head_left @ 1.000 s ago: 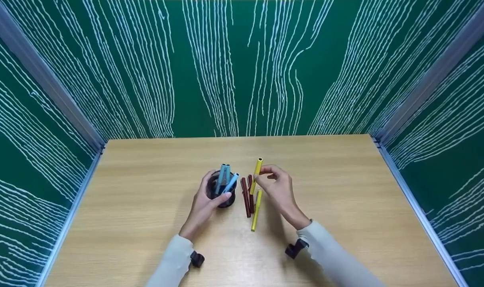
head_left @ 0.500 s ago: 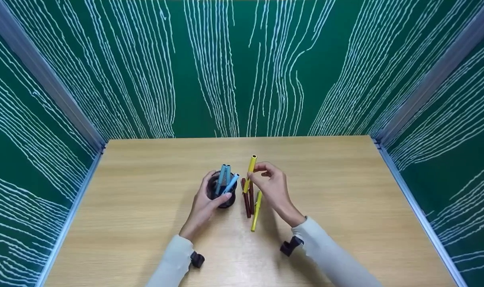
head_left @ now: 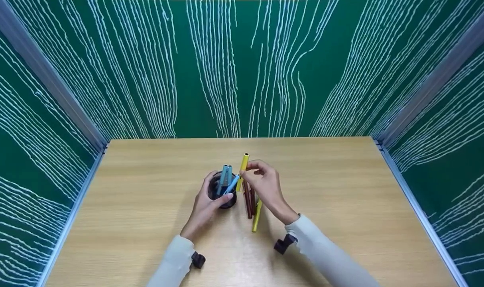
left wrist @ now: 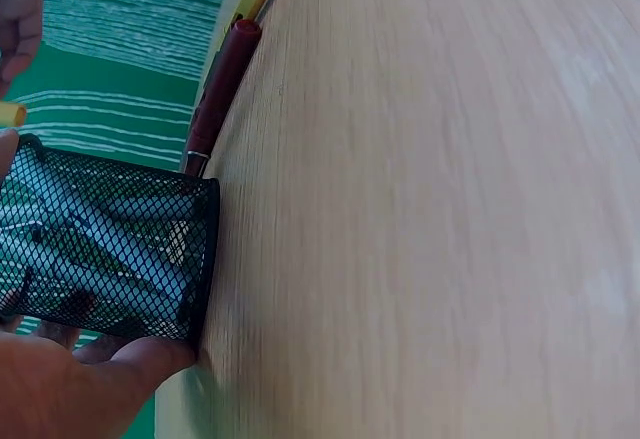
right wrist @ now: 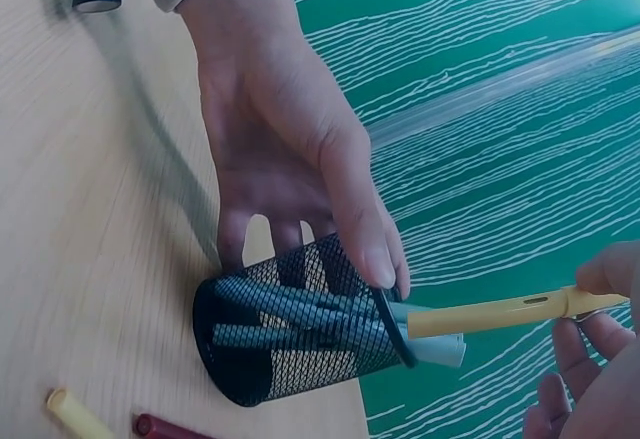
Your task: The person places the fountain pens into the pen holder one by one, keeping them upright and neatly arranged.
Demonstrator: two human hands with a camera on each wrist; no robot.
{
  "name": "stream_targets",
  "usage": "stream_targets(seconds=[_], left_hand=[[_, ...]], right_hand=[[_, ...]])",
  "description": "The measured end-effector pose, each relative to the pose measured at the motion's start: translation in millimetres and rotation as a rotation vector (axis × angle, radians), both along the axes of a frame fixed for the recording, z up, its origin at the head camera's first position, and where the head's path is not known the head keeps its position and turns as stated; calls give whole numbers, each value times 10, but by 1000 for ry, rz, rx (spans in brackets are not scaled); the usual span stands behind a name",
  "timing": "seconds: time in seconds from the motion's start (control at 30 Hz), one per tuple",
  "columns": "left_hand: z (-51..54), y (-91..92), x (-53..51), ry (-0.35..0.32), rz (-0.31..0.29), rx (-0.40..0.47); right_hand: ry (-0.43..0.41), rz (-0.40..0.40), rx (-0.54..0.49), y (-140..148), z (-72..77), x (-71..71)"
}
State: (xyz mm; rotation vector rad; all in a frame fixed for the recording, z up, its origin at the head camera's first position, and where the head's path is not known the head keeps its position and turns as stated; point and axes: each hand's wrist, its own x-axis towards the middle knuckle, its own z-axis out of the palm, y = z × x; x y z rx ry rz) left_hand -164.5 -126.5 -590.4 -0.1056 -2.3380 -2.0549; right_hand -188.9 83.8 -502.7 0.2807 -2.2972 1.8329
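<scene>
My left hand [head_left: 204,205] grips a black mesh pen cup [left wrist: 110,244] that stands on the table, fingers around its far side and thumb by the rim. Several light blue pens [head_left: 225,179] lean inside the cup. Between thumb and fingertips my right hand [head_left: 265,185] pinches a yellow pen [head_left: 244,162], tilted, its lower end at the cup's rim; the right wrist view shows this yellow pen [right wrist: 490,314] by the opening. Two dark red pens [head_left: 248,203] lie on the table right of the cup, partly hidden by the right hand. Beside them lies another yellow pen [head_left: 256,218].
The wooden table [head_left: 146,239] is enclosed by green walls [head_left: 210,79] with white wavy lines, joined by metal corner posts [head_left: 62,75]. Black wrist cameras [head_left: 198,260] are strapped at both sleeves.
My right hand has moved left with the yellow pen, from above the dark red pens to the cup's rim. The left hand keeps its hold on the cup.
</scene>
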Motion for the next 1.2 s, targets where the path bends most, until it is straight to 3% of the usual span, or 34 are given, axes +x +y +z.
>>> stream_targets(seconds=[0.3,0.9,1.2], left_hand=[[-26,-4,-5,30,3,-12],[-17,-4,-28,37,-2,-11],[-18,4,-28,53,-20,53]], right_hand=[[0,36,-15,-140,-31,-28],[-51,29,64,-160,-315,74],[-14,28,101,-107,-427,94]])
